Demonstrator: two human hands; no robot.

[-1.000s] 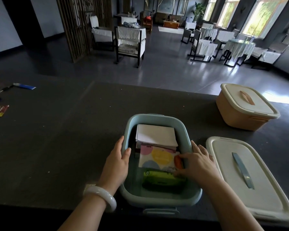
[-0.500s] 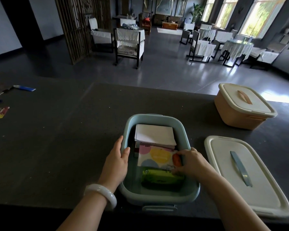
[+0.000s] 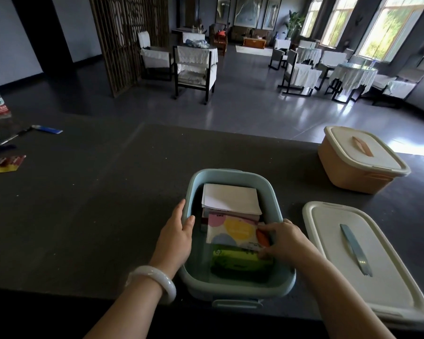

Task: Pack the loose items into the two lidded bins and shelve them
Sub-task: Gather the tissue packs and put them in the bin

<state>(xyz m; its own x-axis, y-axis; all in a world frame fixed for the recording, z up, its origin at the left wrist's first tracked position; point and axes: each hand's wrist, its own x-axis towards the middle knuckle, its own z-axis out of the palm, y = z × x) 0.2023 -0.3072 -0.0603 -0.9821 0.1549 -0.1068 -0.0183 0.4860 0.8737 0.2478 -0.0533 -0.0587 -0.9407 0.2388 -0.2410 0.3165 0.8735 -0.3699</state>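
Now left hand (image 3: 175,237) grips the blue bin (image 3: 194,286) rim while right hand (image 3: 283,242) pinches the spotted packet (image 3: 233,232) inside

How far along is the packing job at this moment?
Done: the orange bin is lidded. In hand: the right hand arranges packets in the open blue bin, steadied by the left hand. Left: loose items, the blue bin's lid, and shelving.
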